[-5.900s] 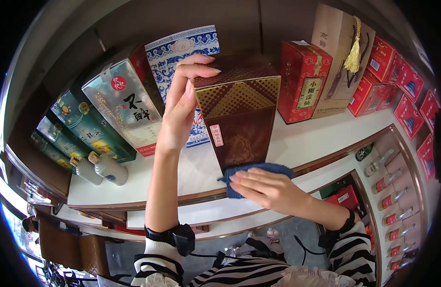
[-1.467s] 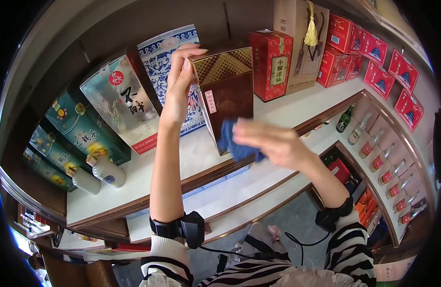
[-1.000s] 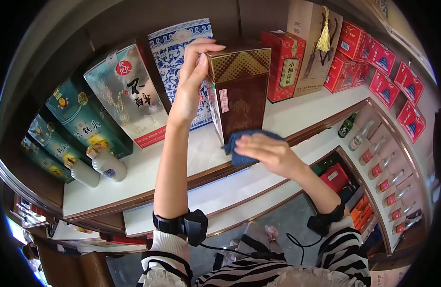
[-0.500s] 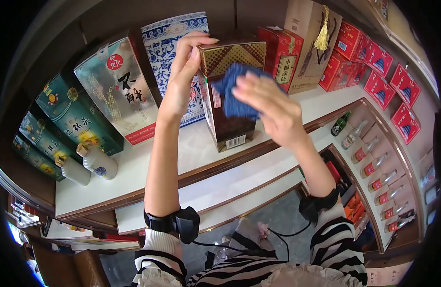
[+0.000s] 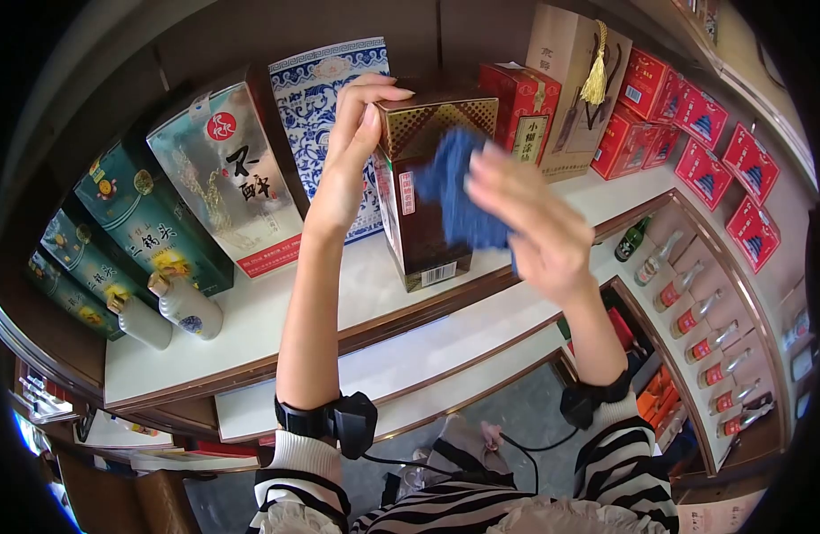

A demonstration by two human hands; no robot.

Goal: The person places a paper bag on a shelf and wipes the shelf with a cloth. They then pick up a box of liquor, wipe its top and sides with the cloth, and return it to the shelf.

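Note:
A tall dark brown and gold liquor box (image 5: 421, 231) stands upright on the white shelf (image 5: 357, 289). My left hand (image 5: 352, 151) grips its upper left edge, fingers over the top corner and thumb against the side. My right hand (image 5: 535, 218), smeared by motion, has hold of a blue cloth (image 5: 472, 191) that overlaps the front of the box. Behind the left hand stands a blue-and-white patterned box (image 5: 308, 98). A red box (image 5: 519, 107) is just behind to the right.
To the left are a silver box (image 5: 219, 169), green boxes (image 5: 147, 214) and two white bottles (image 5: 189, 305). A beige paper bag (image 5: 566, 89) and red boxes (image 5: 646, 89) stand at the right. Glass bottles (image 5: 681, 283) line a lower right shelf. The shelf edge has brown trim.
My right hand and the cloth have moved right and slightly down across the box front, uncovering more of its left part. My left hand keeps its grip; the view has shifted slightly.

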